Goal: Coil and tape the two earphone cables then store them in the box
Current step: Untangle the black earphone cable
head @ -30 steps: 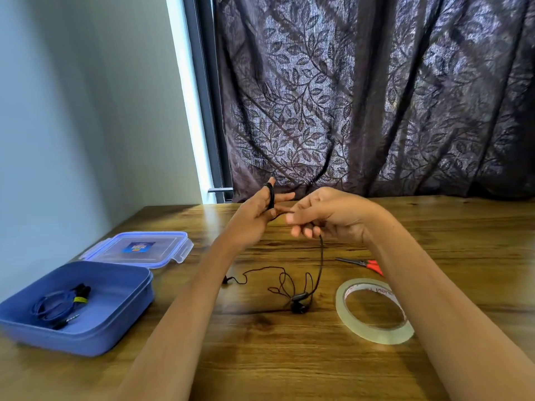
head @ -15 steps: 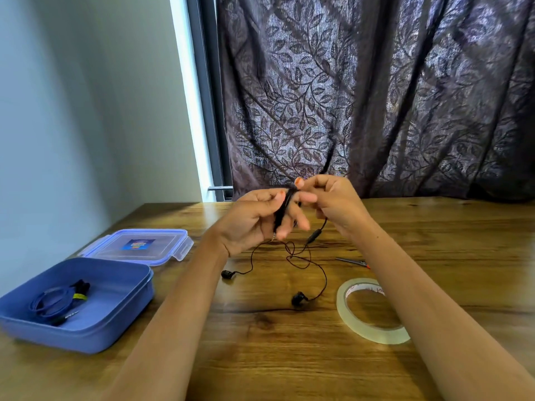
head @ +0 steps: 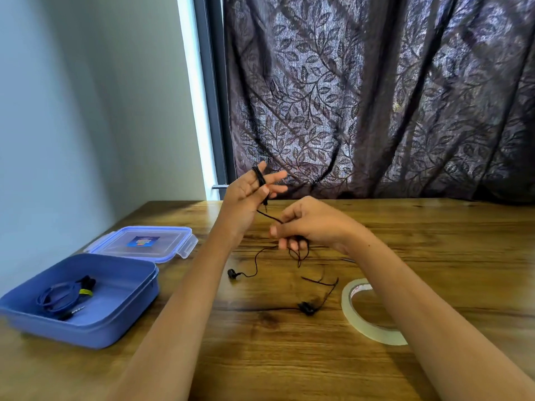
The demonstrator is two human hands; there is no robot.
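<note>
My left hand [head: 246,195] is raised over the table with its fingers spread, and several turns of the black earphone cable [head: 258,175] are wound around two of them. My right hand [head: 312,227] sits lower and to the right, pinching the same cable, which hangs from it. The loose end trails on the wood to two earbuds [head: 231,274] [head: 307,308]. A blue earphone cable [head: 62,296], coiled and bound with a yellow strip, lies inside the open blue box [head: 124,311] at the left. A roll of tape [head: 359,322] lies under my right forearm.
The box's clear lid [head: 144,243] lies flat behind the box. A wall stands at the left and a dark leaf-patterned curtain [head: 376,96] hangs behind the wooden table [head: 289,357]. A thin metal tip [head: 348,260] shows beside my right wrist.
My hands have parted: the left one rose and opened its fingers with the coil on them, the right one dropped down and right, drawing the cable. The earbuds shifted on the table.
</note>
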